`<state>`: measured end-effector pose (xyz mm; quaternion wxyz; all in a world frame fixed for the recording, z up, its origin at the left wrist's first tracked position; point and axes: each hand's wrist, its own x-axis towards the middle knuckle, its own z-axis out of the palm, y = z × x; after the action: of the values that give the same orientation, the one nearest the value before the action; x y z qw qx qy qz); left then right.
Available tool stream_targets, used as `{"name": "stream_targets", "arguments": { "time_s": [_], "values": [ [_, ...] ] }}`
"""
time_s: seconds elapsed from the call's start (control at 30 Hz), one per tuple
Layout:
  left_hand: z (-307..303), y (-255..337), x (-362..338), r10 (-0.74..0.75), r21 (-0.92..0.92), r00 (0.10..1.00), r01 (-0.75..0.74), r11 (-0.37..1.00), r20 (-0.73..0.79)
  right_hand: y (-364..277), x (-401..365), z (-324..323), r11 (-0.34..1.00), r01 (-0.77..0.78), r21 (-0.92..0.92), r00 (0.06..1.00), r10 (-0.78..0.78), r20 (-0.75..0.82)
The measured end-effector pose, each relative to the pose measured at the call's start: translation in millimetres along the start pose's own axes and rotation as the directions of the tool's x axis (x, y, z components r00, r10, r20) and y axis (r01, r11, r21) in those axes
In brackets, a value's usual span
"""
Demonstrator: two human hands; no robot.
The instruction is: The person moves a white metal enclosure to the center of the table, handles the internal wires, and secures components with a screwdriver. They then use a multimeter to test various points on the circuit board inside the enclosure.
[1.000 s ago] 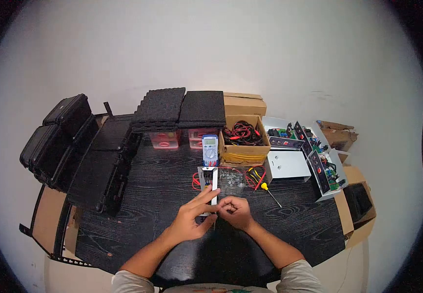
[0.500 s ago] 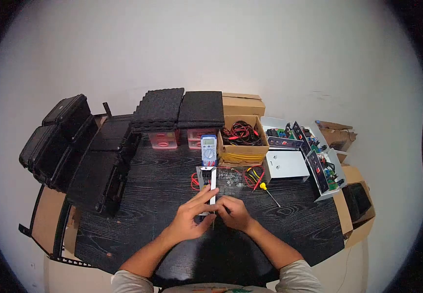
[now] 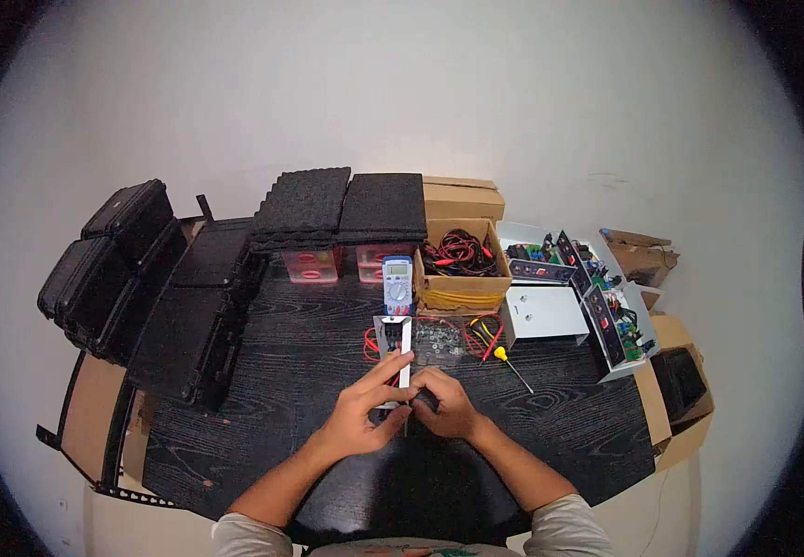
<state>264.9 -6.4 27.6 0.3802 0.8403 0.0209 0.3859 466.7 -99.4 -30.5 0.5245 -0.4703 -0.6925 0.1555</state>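
Observation:
My left hand (image 3: 366, 416) is closed around the near part of a narrow white metal housing (image 3: 405, 340), its fingers across the top edge. At the housing's near right end is my right hand (image 3: 443, 405), its fingers curled together; what they pinch, if anything, is too small to make out. A blue and white multimeter (image 3: 398, 284) lies just beyond the housing. Red leads (image 3: 370, 344) show at its left. Small screws and washers (image 3: 439, 339) are on its right, beside a yellow-handled screwdriver (image 3: 501, 355).
Black cases (image 3: 184, 343) stand at the left. Foam sheets (image 3: 381, 206) lie on red drawers (image 3: 312, 266). A cardboard box (image 3: 462, 299) holds cables. White enclosures (image 3: 546, 313) and circuit boards (image 3: 626, 325) are at the right of the dark table (image 3: 309, 325).
My right hand's fingers have shifted slightly at the housing's near end. My left hand stays almost in place.

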Motion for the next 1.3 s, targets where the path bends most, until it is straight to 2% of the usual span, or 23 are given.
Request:
{"name": "stream_targets", "arguments": {
  "time_s": [0.07, 0.17, 0.27, 0.37, 0.47, 0.57, 0.77, 0.87, 0.97, 1.07, 1.17, 1.2, 1.27, 1.3],
  "values": [
    [-0.9, 2.7, 1.1, -0.006, -0.002, 1.000, 0.006, 1.000, 0.003, 3.7, -7.0, 8.7, 0.976, -0.118, 0.180, 0.989, 0.132, -0.066],
    [-0.7, 3.0, 2.2, 0.006, 0.004, 1.000, -0.006, 1.000, 0.003, 8.6, -8.2, 1.6, 1.000, -0.021, 0.015, 0.999, 0.022, -0.024],
    [-0.8, 2.5, 1.7, 0.010, 0.013, 1.000, -0.010, 1.000, 0.003, 12.7, -8.0, 1.8, 0.996, 0.078, -0.036, 0.995, -0.079, -0.052],
    [-1.5, 2.7, 1.6, 0.000, 0.016, 1.000, 0.000, 1.000, 0.008, 5.4, -5.5, 2.0, 0.993, 0.107, -0.046, 0.989, -0.111, -0.097],
    [-0.7, 2.6, 0.4, -0.013, 0.008, 1.000, 0.013, 1.000, 0.005, 14.6, -6.6, -2.0, 0.986, 0.130, -0.105, 0.991, -0.130, 0.001],
    [-1.2, 2.4, 0.8, -0.009, 0.008, 1.000, 0.009, 1.000, 0.006, 2.5, -4.4, 2.7, 0.997, 0.069, -0.047, 0.990, -0.074, -0.121],
    [-1.7, 3.3, 1.4, -0.006, 0.019, 1.000, 0.005, 1.000, 0.014, 2.4, 0.7, -8.2, 0.984, 0.071, -0.164, 0.993, -0.085, -0.076],
    [-1.3, 2.2, 0.9, -0.004, 0.013, 1.000, 0.004, 1.000, 0.008, 3.5, 1.7, -7.0, 0.971, 0.145, -0.188, 0.986, -0.158, -0.058],
    [-1.1, 2.4, 0.8, -0.005, 0.008, 1.000, 0.005, 1.000, 0.009, -2.7, 3.3, -9.7, 0.979, 0.118, -0.164, 0.991, -0.126, -0.037],
    [-0.5, 1.1, 0.2, -0.009, 0.005, 1.000, 0.008, 1.000, 0.009, -2.4, 1.5, -10.3, 0.984, 0.066, -0.168, 0.997, -0.070, -0.015],
    [-0.6, 0.0, -0.8, -0.012, 0.010, 1.000, 0.012, 1.000, 0.013, -1.7, -6.2, 0.3, 0.958, -0.264, 0.113, 0.964, 0.267, -0.014],
    [-0.7, -0.1, -1.0, -0.013, 0.013, 1.000, 0.013, 1.000, 0.015, 2.7, -8.9, 1.7, 0.889, -0.357, 0.288, 0.931, 0.364, 0.030],
    [-0.6, 0.0, 0.2, -0.002, 0.009, 1.000, 0.002, 1.000, 0.010, 13.8, -12.8, 2.0, 0.635, -0.504, 0.585, 0.842, 0.513, 0.169],
    [-0.4, 0.3, 0.6, 0.003, 0.007, 1.000, -0.003, 1.000, 0.007, 12.6, -12.3, -0.9, 0.675, -0.524, 0.520, 0.838, 0.519, 0.171]
  ]
}}
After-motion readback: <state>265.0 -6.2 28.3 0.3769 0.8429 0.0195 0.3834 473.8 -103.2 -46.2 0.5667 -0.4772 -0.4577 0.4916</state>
